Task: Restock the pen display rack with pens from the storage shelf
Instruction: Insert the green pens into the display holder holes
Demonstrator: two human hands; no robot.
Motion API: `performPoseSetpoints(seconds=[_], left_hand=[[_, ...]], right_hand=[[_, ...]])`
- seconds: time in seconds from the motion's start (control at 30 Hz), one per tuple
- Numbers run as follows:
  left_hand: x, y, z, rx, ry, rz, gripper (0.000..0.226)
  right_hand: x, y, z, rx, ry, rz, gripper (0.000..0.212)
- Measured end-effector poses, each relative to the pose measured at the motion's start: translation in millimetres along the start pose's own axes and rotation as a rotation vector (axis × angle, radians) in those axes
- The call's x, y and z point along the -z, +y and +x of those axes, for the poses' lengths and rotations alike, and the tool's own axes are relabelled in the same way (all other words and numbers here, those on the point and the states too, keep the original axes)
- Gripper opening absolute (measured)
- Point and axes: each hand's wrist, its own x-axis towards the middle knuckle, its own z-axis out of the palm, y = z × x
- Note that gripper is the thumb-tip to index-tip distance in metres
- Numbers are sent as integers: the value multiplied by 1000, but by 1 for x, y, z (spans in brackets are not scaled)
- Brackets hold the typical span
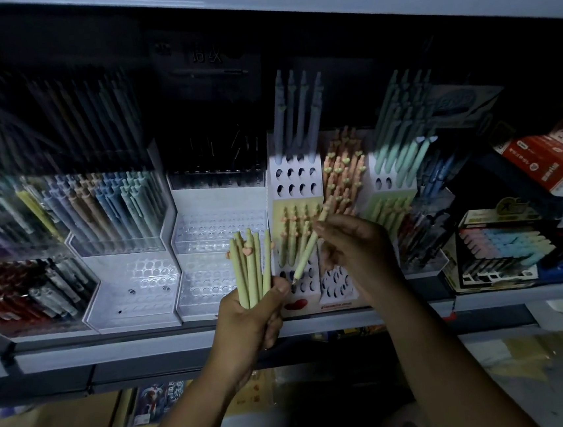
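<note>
Just right of centre, the right hand (348, 241) is pinching one green pen (306, 252), slanting tip-down toward lower left, just above empty holes in the rack (295, 177). The left hand (249, 319) is gripping a bundle of pens (251, 268) upright, just beside.

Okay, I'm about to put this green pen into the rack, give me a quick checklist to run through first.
1. Grip on the single pen: ok, the right hand pinches its upper half.
2. Tip facing down: ok, it points at the display rack's front rows.
3. Free slot: ok, empty holes show near the tip; which exact hole, cannot tell.
4. Pen lined up with the holes: not ok, its top leans to the right.
5. Matching colour: ok, the racked green pens behind look alike.
6. Spare stock secure: ok, the left hand grips the bundle of pens upright.
</note>
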Motion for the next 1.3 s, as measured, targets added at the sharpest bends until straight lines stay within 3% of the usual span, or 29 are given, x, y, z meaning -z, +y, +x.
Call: performPoseSetpoints(seconds=[0.13, 0.3, 0.53, 0.77, 0.93, 1.23, 1.3], left_hand=[[0, 0, -2, 34, -31, -23, 29], [2, 2, -1, 39, -15, -41, 32], [3, 5, -1, 29, 15, -37, 28], [4, 6, -3, 11, 23, -40, 40], [7, 6, -4, 4, 25, -39, 41], [8, 6, -8, 0, 24, -38, 38], [9, 6, -9, -2, 21, -42, 37]], right_hand=[[8, 5, 6, 112, 209, -202, 3], [5, 21, 7, 212, 315, -507, 9], [-7, 28, 5, 220, 218, -678, 10], [-13, 25, 13, 186, 147, -933, 17], [-14, 24, 18, 119, 113, -978, 16], [-11, 24, 22, 154, 93, -1074, 17], [-14, 26, 18, 136, 92, -1034, 6]])
